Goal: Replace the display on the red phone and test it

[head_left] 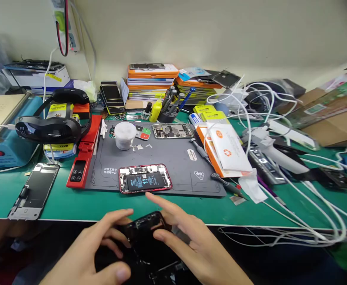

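Observation:
In front of the bench edge, my right hand (188, 237) holds a dark, glossy phone screen (145, 227) tilted, its thumb on the face and its fingers behind. My left hand (93, 245) is beside the screen's left edge with thumb and fingers spread apart; whether a fingertip touches it, I cannot make out. Just beyond the hands lies an opened red-framed phone (145, 179) on the grey work mat (173, 154), its black battery and boards exposed. A detached screen assembly (35, 192) rests on the green bench at the left.
A white round tub (125, 135) and a silver phone frame (173, 131) sit on the mat. Screwdrivers (226, 184) lie by its right edge, near white boxes (229, 148) and tangled white cables (315, 215). A black headset (51, 126) and blue machine (10, 134) stand left.

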`<state>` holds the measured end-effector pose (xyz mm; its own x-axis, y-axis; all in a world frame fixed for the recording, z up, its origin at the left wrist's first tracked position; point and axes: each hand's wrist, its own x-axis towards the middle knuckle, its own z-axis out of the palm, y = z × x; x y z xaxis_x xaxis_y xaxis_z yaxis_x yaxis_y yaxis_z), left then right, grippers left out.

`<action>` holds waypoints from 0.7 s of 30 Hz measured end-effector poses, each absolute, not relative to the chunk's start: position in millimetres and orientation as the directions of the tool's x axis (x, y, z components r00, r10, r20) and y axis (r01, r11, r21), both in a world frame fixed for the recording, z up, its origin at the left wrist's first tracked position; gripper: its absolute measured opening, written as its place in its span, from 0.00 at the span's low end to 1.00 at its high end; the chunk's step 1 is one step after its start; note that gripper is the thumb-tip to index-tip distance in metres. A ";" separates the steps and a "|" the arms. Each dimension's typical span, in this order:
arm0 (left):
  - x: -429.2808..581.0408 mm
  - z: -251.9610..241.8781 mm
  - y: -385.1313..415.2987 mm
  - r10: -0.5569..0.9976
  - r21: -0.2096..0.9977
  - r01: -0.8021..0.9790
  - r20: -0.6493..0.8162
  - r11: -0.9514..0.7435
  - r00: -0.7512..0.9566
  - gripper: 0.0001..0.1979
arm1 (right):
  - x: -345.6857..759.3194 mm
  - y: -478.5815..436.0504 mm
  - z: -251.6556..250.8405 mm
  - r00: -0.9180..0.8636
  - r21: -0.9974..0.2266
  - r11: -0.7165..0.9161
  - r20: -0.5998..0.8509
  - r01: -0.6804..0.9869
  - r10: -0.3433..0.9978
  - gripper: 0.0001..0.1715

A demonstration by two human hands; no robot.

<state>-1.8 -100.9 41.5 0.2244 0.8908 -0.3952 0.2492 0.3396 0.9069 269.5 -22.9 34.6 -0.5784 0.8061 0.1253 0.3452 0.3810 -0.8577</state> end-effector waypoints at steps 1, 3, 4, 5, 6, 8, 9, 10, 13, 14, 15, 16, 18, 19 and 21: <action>-2.8 49.4 -89.6 0.901 0.878 0.358 -0.398 0.319 0.174 0.35 | 264.7 -19.1 40.8 -0.604 -0.820 0.448 0.164 0.356 0.780 0.35; -0.7 60.6 -69.6 0.908 0.851 0.468 -0.366 0.236 0.206 0.25 | 254.6 -13.8 48.4 -0.644 -0.754 0.552 0.229 0.357 0.730 0.38; 0.3 63.8 -61.7 0.908 0.851 0.483 -0.350 0.206 0.230 0.20 | 250.9 -11.3 49.8 -0.661 -0.729 0.592 0.259 0.344 0.704 0.37; -0.1 65.5 -55.5 0.897 0.852 0.481 -0.362 0.207 0.254 0.16 | 249.1 -8.2 49.6 -0.669 -0.711 0.620 0.287 0.331 0.685 0.36; -2.5 65.9 -50.8 0.886 0.855 0.466 -0.381 0.228 0.264 0.14 | 249.3 -4.2 47.9 -0.662 -0.695 0.641 0.317 0.324 0.679 0.35; -13.8 64.5 -44.3 0.885 0.875 0.382 -0.402 0.297 0.234 0.12 | 255.1 7.5 41.1 -0.580 -0.653 0.665 0.401 0.362 0.709 0.29; -22.0 63.2 -41.7 0.907 0.899 0.304 -0.381 0.316 0.181 0.10 | 259.7 14.9 36.3 -0.512 -0.624 0.671 0.455 0.401 0.729 0.23; -30.9 62.0 -38.8 0.944 0.934 0.193 -0.320 0.300 0.082 0.10 | 264.5 22.8 31.0 -0.442 -0.592 0.673 0.509 0.445 0.739 0.17; -54.5 60.6 -27.0 0.945 0.977 -0.020 -0.209 0.211 -0.252 0.20 | 273.8 44.8 15.3 -0.391 -0.469 0.717 0.615 0.516 0.685 0.12; -59.1 60.7 -22.2 0.914 0.983 -0.049 -0.185 0.179 -0.362 0.26 | 274.3 50.1 11.1 -0.430 -0.421 0.744 0.624 0.519 0.653 0.13; -61.6 60.9 -17.5 0.881 0.987 -0.072 -0.162 0.145 -0.444 0.29 | 273.7 54.0 7.7 -0.475 -0.374 0.772 0.625 0.514 0.619 0.13; -62.2 60.8 -13.1 0.853 0.989 -0.086 -0.144 0.117 -0.501 0.30 | 272.3 56.6 5.1 -0.517 -0.330 0.794 0.620 0.510 0.590 0.13; -58.9 59.0 -6.8 0.825 0.993 -0.092 -0.110 0.070 -0.555 0.26 | 268.9 58.8 1.8 -0.569 -0.264 0.819 0.611 0.509 0.550 0.13; -55.7 57.1 -5.0 0.817 0.994 -0.091 -0.095 0.052 -0.569 0.24 | 267.5 59.0 0.8 -0.583 -0.243 0.823 0.605 0.514 0.543 0.14; -48.5 51.9 -4.2 0.785 0.996 -0.089 -0.061 0.008 -0.617 0.27 | 266.0 58.6 -0.6 -0.600 -0.211 0.821 0.590 0.531 0.540 0.15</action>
